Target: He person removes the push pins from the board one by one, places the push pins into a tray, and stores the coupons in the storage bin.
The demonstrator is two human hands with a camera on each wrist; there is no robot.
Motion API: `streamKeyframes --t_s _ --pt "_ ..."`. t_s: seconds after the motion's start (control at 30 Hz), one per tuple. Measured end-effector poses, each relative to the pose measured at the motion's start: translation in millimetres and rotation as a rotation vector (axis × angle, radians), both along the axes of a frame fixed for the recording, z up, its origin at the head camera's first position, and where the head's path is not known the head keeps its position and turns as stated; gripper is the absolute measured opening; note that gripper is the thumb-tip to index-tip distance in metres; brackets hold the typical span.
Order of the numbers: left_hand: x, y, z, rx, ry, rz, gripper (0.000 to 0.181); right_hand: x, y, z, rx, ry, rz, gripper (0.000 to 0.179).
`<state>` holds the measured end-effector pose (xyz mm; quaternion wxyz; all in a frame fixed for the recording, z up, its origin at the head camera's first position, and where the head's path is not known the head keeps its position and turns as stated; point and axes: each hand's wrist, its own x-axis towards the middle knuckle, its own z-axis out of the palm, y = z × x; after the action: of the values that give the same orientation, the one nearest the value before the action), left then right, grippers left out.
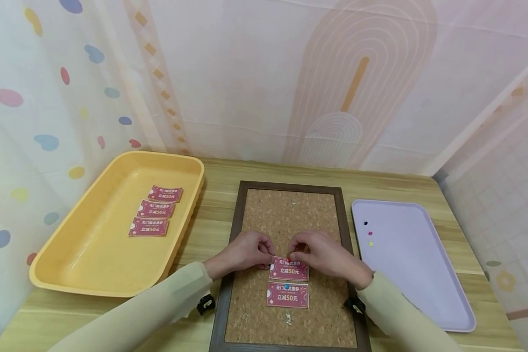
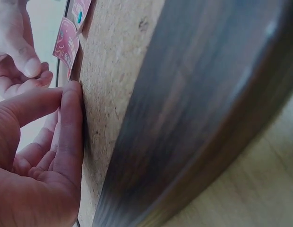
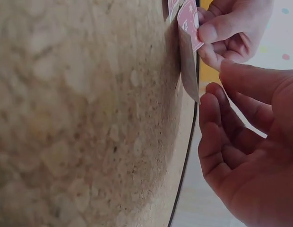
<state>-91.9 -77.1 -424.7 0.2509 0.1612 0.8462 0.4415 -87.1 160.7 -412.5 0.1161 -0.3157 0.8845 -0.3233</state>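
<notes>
A dark-framed cork board (image 1: 290, 220) lies on the table. My left hand (image 1: 246, 252) pinches the top left corner of a pink coupon (image 1: 286, 271) between thumb and forefinger. A red pushpin (image 1: 288, 260) shows at that coupon's top edge. Close to the pin, my right hand (image 1: 321, 252) has its fingers bent; in the right wrist view a gap parts its thumb (image 3: 243, 78) from the fingers, with nothing seen between them. One end of the coupon (image 3: 189, 66) lifts off the cork. Below it lies a second coupon (image 1: 287, 297) with a blue pushpin (image 1: 287, 286) at its top.
On the left, a yellow tray (image 1: 92, 254) holds three more pink coupons (image 1: 149, 227). A lilac tray (image 1: 413, 274) at the right carries a black pin (image 1: 365, 223), a pink pin (image 1: 370, 233) and a yellow pin (image 1: 371, 244). Patterned curtains (image 1: 246, 73) hang behind the table.
</notes>
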Motion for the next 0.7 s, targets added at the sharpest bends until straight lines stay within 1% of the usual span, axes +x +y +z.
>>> streamKeyframes --t_s 0.2,0.43,0.7 --pt "-1.8 0.4 0.5 0.016 -0.034 0.003 0.007 -4.7 -5.4 -3.5 0.033 -0.035 -0.003 0.003" --pt "-2.0 -0.1 -1.2 0.029 -0.035 0.000 0.007 -7.3 -9.1 -9.9 0.095 -0.009 0.016 0.005" --pt "-2.7 -0.5 -3.8 0.048 -0.029 -0.011 0.007 -8.4 -9.8 -12.2 0.138 -0.032 0.027 0.006"
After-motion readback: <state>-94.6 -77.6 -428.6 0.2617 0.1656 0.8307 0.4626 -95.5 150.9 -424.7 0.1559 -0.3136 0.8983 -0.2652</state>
